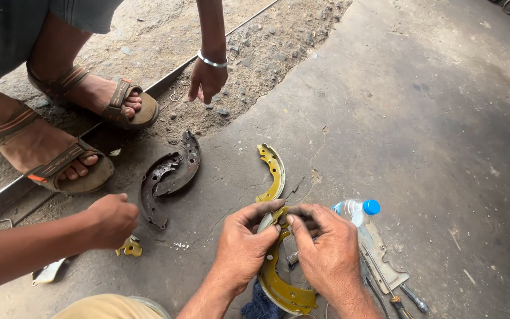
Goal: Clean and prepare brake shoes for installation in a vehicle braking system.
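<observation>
Head view: the left hand [244, 243] and the right hand [324, 248] both pinch the top end of a yellow brake shoe [280, 277], which stands on the concrete floor [420, 136]. It looks like stiff, fairly heavy metal with a greasy web; the curved rim seems the safest grip. A second yellow shoe [273, 171] lies just beyond.

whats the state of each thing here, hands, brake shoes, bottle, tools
left hand: gripping the top end of the yellow brake shoe
right hand: pinching the same end, fingers bent
yellow brake shoe: held on edge, lower end on the floor
second yellow brake shoe: lying loose on the concrete
two dark worn brake shoes: lying overlapped on the floor
plastic bottle: on its side, blue cap on
screwdriver: lying flat, untouched
another person's hand: closed, near a small yellow part
</observation>
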